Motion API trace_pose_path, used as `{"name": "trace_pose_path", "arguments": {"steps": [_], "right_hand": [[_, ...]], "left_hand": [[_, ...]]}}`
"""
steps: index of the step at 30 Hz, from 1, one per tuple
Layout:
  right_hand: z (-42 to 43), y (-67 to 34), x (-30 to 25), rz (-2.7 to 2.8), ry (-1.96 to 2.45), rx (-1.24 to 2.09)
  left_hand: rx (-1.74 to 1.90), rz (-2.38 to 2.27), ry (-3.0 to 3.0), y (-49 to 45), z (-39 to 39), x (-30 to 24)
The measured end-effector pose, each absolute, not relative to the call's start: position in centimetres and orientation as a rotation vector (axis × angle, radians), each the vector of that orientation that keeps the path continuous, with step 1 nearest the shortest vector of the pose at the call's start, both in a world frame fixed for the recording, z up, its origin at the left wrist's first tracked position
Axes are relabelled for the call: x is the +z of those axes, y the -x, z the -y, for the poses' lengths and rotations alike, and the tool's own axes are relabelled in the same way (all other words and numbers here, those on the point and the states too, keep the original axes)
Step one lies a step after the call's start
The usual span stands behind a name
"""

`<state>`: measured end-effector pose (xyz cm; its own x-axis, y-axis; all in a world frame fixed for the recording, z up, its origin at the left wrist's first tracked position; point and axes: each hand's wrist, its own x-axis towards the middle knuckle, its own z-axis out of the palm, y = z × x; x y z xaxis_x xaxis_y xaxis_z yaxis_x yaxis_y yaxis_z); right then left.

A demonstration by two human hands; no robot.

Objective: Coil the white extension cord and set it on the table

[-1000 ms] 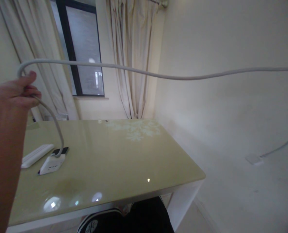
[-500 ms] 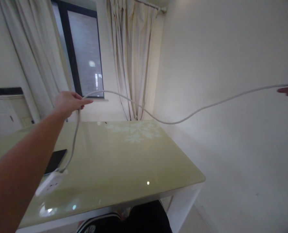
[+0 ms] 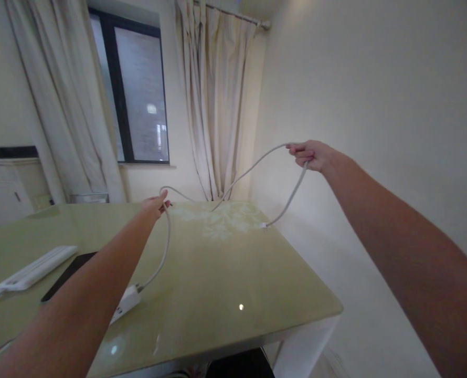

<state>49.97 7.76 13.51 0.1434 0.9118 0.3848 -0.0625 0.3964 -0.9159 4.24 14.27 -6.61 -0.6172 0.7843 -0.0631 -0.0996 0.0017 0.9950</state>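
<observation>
A white power cord (image 3: 253, 167) runs between my two hands and sags in the middle toward the far part of the table. My left hand (image 3: 155, 206) is closed round the cord near the power strip. From there the cord drops to a white power strip (image 3: 128, 302), partly hidden behind my left forearm. My right hand (image 3: 310, 155), raised over the table's right side, pinches the cord close to its other end. Below it hangs the white plug (image 3: 264, 226), with small prongs showing. Whether the plug touches the tabletop I cannot tell.
The glossy greenish table (image 3: 218, 273) ends on the right near a pale wall (image 3: 375, 94). On the left lie a second long white device (image 3: 40, 268) and a flat black object (image 3: 69, 273). Curtains (image 3: 218, 105) and a window (image 3: 142, 94) stand behind.
My right hand has come in from the far right edge toward the middle. My left hand has moved right and lower. The cord sags more, and the power strip has shifted right.
</observation>
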Motion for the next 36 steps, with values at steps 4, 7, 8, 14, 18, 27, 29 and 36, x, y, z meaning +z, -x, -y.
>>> {"name": "trace_pose_path", "arguments": {"steps": [4,7,8,14,18,27,29,36], "right_hand": [[-9.1,-44.3,12.7,1.160,0.855,1.149],[-9.9,-41.4,12.7,1.117,0.749,1.121],[-10.1,-40.7,12.8,1.091,0.732,1.102],[-10.3,-38.7,12.6,0.899,0.695,1.036],[-10.4,-37.9,12.6,0.853,0.695,1.032],[-11.8,-35.5,12.6,0.915,0.732,0.905],[-12.1,-35.5,12.3,0.954,0.738,0.864],[-14.1,-34.4,10.8,1.089,0.705,0.664]], "left_hand": [[1.505,-1.681,-0.832,-3.8,-13.6,-10.5],[1.426,-1.774,-0.920,-2.7,-12.4,-12.3],[1.397,-1.800,-0.972,-2.3,-11.9,-12.6],[0.476,-1.689,-1.871,1.9,-4.8,-13.9],[0.069,-1.844,-2.061,4.3,1.8,-16.7],[0.214,-1.816,-2.160,5.3,6.7,-21.1],[0.237,-1.813,-2.217,4.9,6.7,-21.9],[0.065,-2.094,-2.218,0.1,3.8,-22.2]]}}
